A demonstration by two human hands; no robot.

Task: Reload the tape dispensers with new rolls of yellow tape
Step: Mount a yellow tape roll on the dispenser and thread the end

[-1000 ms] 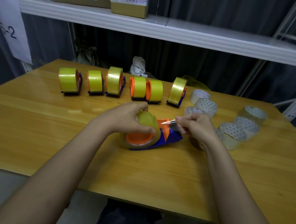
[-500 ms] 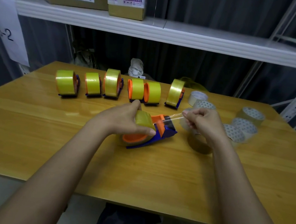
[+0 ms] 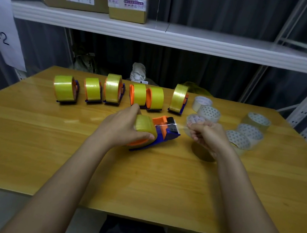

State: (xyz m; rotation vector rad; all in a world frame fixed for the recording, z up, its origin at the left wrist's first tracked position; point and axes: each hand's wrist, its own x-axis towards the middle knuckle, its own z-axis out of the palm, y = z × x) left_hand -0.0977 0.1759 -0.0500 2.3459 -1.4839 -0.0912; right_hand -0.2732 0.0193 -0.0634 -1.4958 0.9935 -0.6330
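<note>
The left hand has its fingers curled over a yellow tape roll seated in an orange and blue tape dispenser lying on the wooden tabletop. Just beyond that roll, a clear tape strip runs across the dispenser's black front end to the right hand, whose fingers are bunched together, pinching the strip's free end. Past the fingertips of both hands, a row of six loaded dispensers stands along the far side of the tabletop. To the outer side of the right fingers, several loose tape rolls sit clustered, one partly hidden under the right wrist.
</note>
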